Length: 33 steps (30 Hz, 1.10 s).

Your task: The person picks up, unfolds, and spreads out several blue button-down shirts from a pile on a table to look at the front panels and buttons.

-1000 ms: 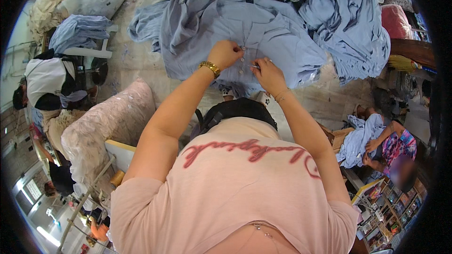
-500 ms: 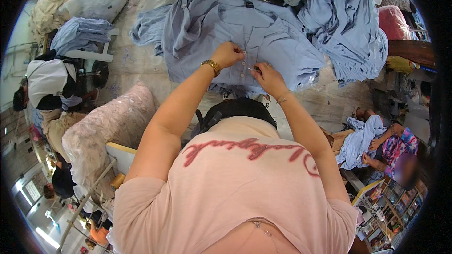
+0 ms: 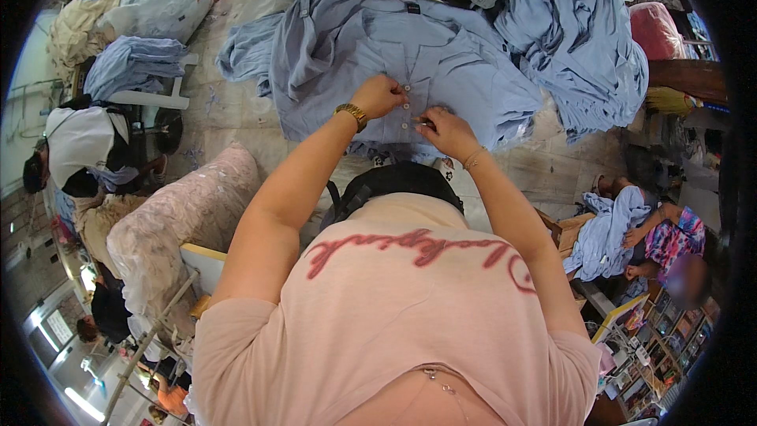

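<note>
Blue-grey button shirt (image 3: 441,55) lies flat on the surface (image 3: 229,102), collar far, hem near, so its button placket runs far-to-near, straight out from the person. Both hands are on that placket mid-shirt. Left hand (image 3: 378,96), w/ gold watch (image 3: 351,115), is curled shut, pinching fabric just left of the button line. Right hand (image 3: 445,132) sits slightly nearer and to the right, fingers pinched on the placket edge; can't tell whether a button is in the grip. Hands nearly touching, left one a bit farther out. More blue garments (image 3: 576,55) heaped far right, another folded stack (image 3: 130,67) far left. Person seated on floor w/ blue cloth (image 3: 607,229) at right.
</note>
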Available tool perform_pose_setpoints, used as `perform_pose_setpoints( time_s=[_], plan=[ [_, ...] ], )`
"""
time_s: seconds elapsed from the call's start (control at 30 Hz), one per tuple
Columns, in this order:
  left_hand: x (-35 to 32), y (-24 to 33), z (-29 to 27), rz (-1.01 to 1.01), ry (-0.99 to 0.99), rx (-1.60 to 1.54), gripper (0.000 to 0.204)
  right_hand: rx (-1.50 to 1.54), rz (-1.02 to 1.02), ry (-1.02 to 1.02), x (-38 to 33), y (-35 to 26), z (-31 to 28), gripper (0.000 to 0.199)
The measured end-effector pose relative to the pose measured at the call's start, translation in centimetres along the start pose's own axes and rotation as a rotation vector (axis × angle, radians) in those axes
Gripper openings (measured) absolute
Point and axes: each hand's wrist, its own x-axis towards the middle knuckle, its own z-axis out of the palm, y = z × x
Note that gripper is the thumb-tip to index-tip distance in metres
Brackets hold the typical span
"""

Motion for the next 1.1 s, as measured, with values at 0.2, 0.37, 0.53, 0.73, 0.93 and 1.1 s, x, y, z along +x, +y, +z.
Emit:
perform_pose_setpoints(
  time_s=[0.2,0.37,0.53,0.73,0.93,1.1],
  plan=[
    [-1.2,1.5,-0.6,0.014,0.028,-0.061,0.025,-0.143,0.061,0.179,0.9,-1.4,0.4,0.026],
    [-1.0,1.2,-0.6,0.084,0.057,0.038,0.025,-0.196,0.023,0.219,1.6,-1.6,0.6,0.026],
    [-0.7,0.7,-0.5,0.1,0.026,0.04,0.025,-0.218,-0.007,0.218,1.8,-2.1,0.2,0.027],
    [-3.4,-1.0,-2.4,-0.073,0.566,-0.677,0.018,-0.099,0.089,0.265,0.4,-1.4,0.0,0.027],
    [-11.4,-5.9,-0.1,-0.365,0.394,-0.987,0.028,0.104,0.228,-0.049,-3.1,0.6,1.3,0.025],
    [-9.5,-2.4,6.2,-0.737,0.069,-1.676,0.028,0.31,0.064,-0.01,-4.4,-0.7,2.6,0.013]
  ],
)
